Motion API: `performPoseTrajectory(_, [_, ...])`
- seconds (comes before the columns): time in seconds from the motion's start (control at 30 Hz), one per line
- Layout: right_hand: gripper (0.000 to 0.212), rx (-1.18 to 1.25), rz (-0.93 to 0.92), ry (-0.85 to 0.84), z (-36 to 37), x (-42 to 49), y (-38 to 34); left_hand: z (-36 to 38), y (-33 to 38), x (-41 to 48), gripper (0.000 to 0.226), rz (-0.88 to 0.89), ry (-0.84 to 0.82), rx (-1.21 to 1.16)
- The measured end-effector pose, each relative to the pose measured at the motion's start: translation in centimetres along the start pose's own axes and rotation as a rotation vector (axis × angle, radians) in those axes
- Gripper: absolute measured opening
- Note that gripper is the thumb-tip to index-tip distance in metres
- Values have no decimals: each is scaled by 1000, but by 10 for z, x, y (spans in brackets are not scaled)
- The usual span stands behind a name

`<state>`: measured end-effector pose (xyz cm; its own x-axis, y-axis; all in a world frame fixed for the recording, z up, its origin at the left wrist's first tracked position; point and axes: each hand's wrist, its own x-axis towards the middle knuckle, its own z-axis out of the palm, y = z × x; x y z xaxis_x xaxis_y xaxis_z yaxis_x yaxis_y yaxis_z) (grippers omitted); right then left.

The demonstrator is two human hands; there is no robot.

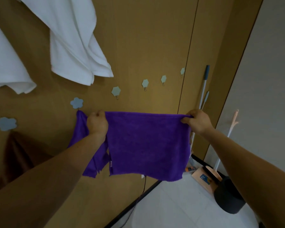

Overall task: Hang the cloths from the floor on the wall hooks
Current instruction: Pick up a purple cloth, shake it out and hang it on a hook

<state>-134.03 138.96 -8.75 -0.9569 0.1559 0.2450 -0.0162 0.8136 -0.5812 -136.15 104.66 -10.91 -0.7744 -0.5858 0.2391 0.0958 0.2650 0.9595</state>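
Your left hand (97,123) and right hand (197,120) hold the purple cloth (146,145) stretched flat in front of the brown wall (146,38), its top edge running roughly level from one hand to the other. Both sets of fingers are closed tight on that edge: the left fist bunches the cloth a little way in from its left corner, so a loose flap hangs beyond it; the right fingers pinch the right corner.

The flower-shaped hook (76,102) sits just above and to the left of the left hand, with the cloth's free left corner reaching up almost to its lower edge; whether it touches the hook cannot be told. The cloth's long axis thus leads away from that hook toward the right hand, which is well apart from it. The left hand is clearly the nearer, so it likely carries the edge onto the hook.

Further hexagonal hooks (116,91) climb rightward from the flower-shaped hook; white towels (76,41) already hang above it. A second flower-shaped hook (5,123) lies to its lower left.
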Motion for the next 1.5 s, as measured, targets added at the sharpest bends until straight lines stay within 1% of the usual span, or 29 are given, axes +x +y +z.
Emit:
performPoseTrajectory(0.07, [25, 56, -13, 41, 6, 9, -7, 4, 2, 11, 37, -10, 12, -133])
performPoseTrajectory(0.17, [22, 167, -13, 156, 15, 26, -18, 8, 5, 25, 38, -18, 50, -283])
performPoseTrajectory(0.27, [7, 342, 19, 201, 25, 48, -26, 14, 5, 38, 36, -45, 110, -378])
performPoseTrajectory(0.3, [13, 415, 33, 193, 30, 57, -27, 16, 4, 43, 37, -38, 133, -381])
performPoseTrajectory(0.37, [23, 533, 34, 147, 39, 74, -29, 19, 1, 49, 37, -13, 180, -360])
performPoseTrajectory(0.4, [22, 558, 18, 116, 44, 83, -31, 21, 1, 52, 36, -14, 208, -355])
performPoseTrajectory(0.47, [15, 576, -32, 43, 54, 99, -37, 25, 3, 55, 32, -35, 278, -363])
performPoseTrajectory(0.5, [13, 603, -55, -9, 59, 108, -41, 26, 5, 56, 30, -45, 307, -368])
performPoseTrajectory(0.57, [18, 701, -109, -139, 65, 124, -52, 31, 11, 58, 25, -38, 333, -336])
performPoseTrajectory(0.63, [20, 759, -203, -295, 68, 138, -63, 33, 15, 60, 22, -13, 311, -229])
performPoseTrajectory(0.7, [17, 691, -337, -430, 73, 154, -68, 31, 13, 61, 24, 4, 254, -26])
performPoseTrajectory(0.8, [32, 454, -476, -621, 82, 172, -71, 25, 0, 58, 17, -16, 118, 237])
performPoseTrajectory(0.83, [32, 415, -493, -658, 87, 175, -72, 24, -5, 57, 22, -25, 89, 290])
performPoseTrajectory(0.87, [29, 401, -510, -661, 92, 179, -74, 23, -6, 55, 28, -36, 87, 318])
performPoseTrajectory(0.9, [27, 419, -526, -643, 97, 182, -76, 22, -6, 53, 28, -51, 122, 317])
performPoseTrajectory(0.93, [27, 462, -537, -621, 100, 185, -79, 21, -4, 52, 20, -77, 178, 282])
performPoseTrajectory(0.97, [28, 510, -542, -603, 103, 187, -81, 19, 0, 50, 15, -123, 237, 219])
performPoseTrajectory(1.03, [28, 559, -569, -560, 108, 188, -89, 18, 8, 46, 20, -215, 362, 80])
performPoseTrajectory(1.1, [29, 553, -627, -487, 116, 186, -96, 15, 12, 44, 21, -275, 413, -9])
performPoseTrajectory(1.13, [29, 553, -653, -444, 119, 185, -100, 13, 12, 44, 23, -284, 384, 24])
performPoseTrajectory(1.17, [28, 559, -679, -407, 123, 185, -104, 10, 12, 44, 26, -282, 304, 155])
performPoseTrajectory(1.2, [27, 559, -699, -385, 125, 185, -108, 9, 11, 43, 28, -274, 189, 338])
performPoseTrajectory(1.23, [25, 548, -711, -384, 128, 185, -111, 8, 10, 42, 29, -270, 81, 504])
performPoseTrajectory(1.27, [25, 533, -714, -400, 132, 185, -114, 9, 9, 42, 28, -276, 8, 613])
performPoseTrajectory(1.3, [26, 526, -701, -428, 135, 185, -116, 9, 7, 43, 28, -287, -40, 671])
performPoseTrajectory(1.37, [30, 553, -653, -487, 139, 183, -119, 10, 6, 44, 36, -315, -47, 709])
performPoseTrajectory(1.4, [29, 563, -642, -498, 141, 182, -121, 10, 7, 44, 41, -355, -59, 706])
performPoseTrajectory(1.43, [27, 564, -640, -500, 142, 181, -122, 9, 6, 44, 42, -405, -86, 690])
performPoseTrajectory(1.5, [24, 569, -641, -492, 142, 180, -126, 5, 5, 45, 37, -498, -109, 559])
